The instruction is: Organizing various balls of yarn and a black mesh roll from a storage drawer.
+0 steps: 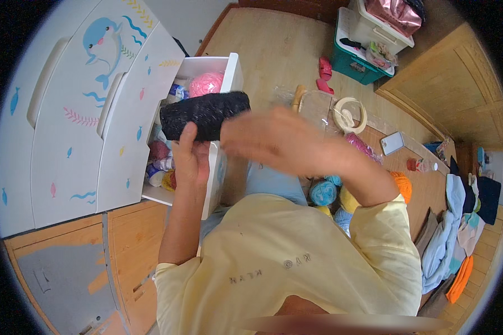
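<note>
My left hand (pixel 193 161) holds a black, fuzzy-looking roll (pixel 197 115), possibly a yarn skein, from below, thumb on its near side. Blurred by motion, my right hand (pixel 268 140) is at the roll's right end; whether its fingers grip it cannot be made out. Beneath the roll, a white drawer (pixel 232 77) is pulled out of a cabinet. Inside lie a pink yarn ball (pixel 207 83) in clear plastic, a dark red ball (pixel 158 150) and several other balls, partly hidden by the roll and my left hand.
The white cabinet (pixel 58 125) bears painted sea creatures. On my right, a wooden surface (pixel 419 184) holds blue yarn (pixel 323 193), orange yarn (pixel 401 186), a cream ring (pixel 350 115), a phone (pixel 392 143) and a bottle (pixel 421 165). Pink slippers (pixel 325 69) and stacked storage boxes (pixel 360 54) stand farther off.
</note>
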`<state>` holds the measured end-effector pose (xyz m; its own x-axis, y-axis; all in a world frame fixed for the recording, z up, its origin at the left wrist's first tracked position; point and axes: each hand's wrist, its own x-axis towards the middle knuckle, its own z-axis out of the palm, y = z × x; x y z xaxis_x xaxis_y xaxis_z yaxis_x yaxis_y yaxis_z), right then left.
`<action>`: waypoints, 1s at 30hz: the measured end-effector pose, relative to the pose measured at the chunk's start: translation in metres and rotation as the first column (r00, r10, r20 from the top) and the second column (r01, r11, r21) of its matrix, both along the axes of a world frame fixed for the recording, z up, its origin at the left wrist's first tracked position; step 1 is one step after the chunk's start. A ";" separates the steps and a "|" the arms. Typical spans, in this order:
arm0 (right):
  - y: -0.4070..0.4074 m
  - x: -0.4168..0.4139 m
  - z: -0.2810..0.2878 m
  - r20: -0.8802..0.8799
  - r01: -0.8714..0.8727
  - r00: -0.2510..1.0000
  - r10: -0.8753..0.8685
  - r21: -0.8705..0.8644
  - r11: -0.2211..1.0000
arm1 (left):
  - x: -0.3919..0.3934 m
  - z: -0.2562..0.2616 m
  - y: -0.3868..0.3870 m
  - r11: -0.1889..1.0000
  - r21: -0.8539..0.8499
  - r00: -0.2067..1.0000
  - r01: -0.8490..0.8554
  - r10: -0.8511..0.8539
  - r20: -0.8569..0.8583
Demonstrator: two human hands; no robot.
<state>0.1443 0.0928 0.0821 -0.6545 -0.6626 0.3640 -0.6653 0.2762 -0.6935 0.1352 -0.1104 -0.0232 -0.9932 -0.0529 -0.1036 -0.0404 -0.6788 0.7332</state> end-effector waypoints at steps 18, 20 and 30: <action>0.019 -0.034 -0.107 0.850 0.364 0.223 0.477 -0.526 0.769 | -0.008 0.050 0.008 0.781 0.553 0.957 0.291 -0.230 -0.179; 0.022 -0.029 -0.105 0.860 0.440 0.116 0.496 -0.493 0.751 | -0.012 0.052 0.010 0.768 0.561 0.951 0.309 -0.237 -0.200; 0.031 -0.021 -0.145 0.867 0.382 0.404 0.291 -0.449 0.808 | -0.016 0.065 0.012 0.886 0.453 0.992 0.098 -0.120 0.021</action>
